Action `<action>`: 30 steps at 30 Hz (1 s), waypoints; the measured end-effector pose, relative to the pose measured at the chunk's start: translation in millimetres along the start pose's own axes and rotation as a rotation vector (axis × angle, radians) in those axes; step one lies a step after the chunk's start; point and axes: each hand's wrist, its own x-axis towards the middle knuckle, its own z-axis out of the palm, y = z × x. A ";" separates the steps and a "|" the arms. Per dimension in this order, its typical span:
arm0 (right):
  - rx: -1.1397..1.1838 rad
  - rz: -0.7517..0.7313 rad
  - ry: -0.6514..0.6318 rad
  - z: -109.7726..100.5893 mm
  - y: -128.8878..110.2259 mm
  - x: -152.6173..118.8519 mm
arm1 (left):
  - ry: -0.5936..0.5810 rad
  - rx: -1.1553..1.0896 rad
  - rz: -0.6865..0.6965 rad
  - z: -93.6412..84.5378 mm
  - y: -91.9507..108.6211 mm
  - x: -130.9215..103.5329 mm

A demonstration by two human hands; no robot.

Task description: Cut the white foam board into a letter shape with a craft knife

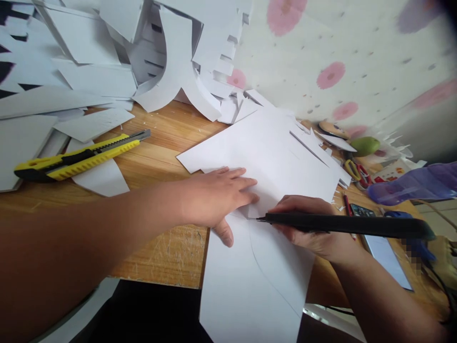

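A large sheet of white foam board (246, 271) lies across the wooden table and sticks out past its front edge. My left hand (224, 195) rests flat on the board with its fingers spread. In my right hand (307, 219) is a black utility knife (342, 225), held in a closed grip with the handle slanting back to the right. Its blade tip touches the board just right of my left fingers. A thin curved line runs from near the tip down toward the board's lower right. The board is cut to an angular outline, with a slot near its right side.
A yellow utility knife (82, 157) lies at left with its blade out. Cut white board pieces (96, 81) pile up behind it. Scissors (358, 174), a green fruit (364, 146), a purple plastic item (414, 183) and a phone (362, 211) sit at right. A flowered wall covering (303, 62) stands behind.
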 end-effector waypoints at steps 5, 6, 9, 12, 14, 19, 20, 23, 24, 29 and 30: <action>-0.020 0.042 -0.014 -0.7 -9.5 6.1 | -0.005 0.017 0.007 0.8 -1.1 1.2; -0.015 0.038 -0.022 -1.2 -10.4 6.9 | -0.011 0.024 0.005 1.0 -1.3 1.4; 0.014 0.005 -0.026 -2.6 -10.7 7.0 | -0.021 0.039 0.004 1.5 -1.4 1.5; 0.050 0.003 0.031 -0.4 -8.3 0.9 | -0.020 0.048 0.005 1.6 -1.4 1.1; 0.093 0.028 0.174 6.6 -5.8 -7.7 | -0.010 0.053 0.008 1.5 -1.5 0.5; 0.279 0.153 0.598 45.6 -2.7 -34.2 | -0.011 0.073 0.012 0.1 -0.5 -1.2; 0.269 0.171 0.632 53.4 -3.1 -37.7 | -0.011 0.075 0.010 -0.2 -0.1 -1.3; 0.196 0.187 0.669 67.9 -5.2 -42.8 | -0.009 0.078 0.009 -0.6 0.4 -1.1; 0.168 0.181 0.670 69.5 -5.9 -43.1 | -0.008 0.076 0.010 -0.4 0.3 -1.0; -0.030 0.107 0.683 67.6 -9.0 -41.6 | -0.007 0.072 0.008 0.5 -0.5 -1.5; -0.076 0.094 0.688 67.3 -9.7 -41.4 | -0.009 0.073 0.007 0.4 -0.5 -1.5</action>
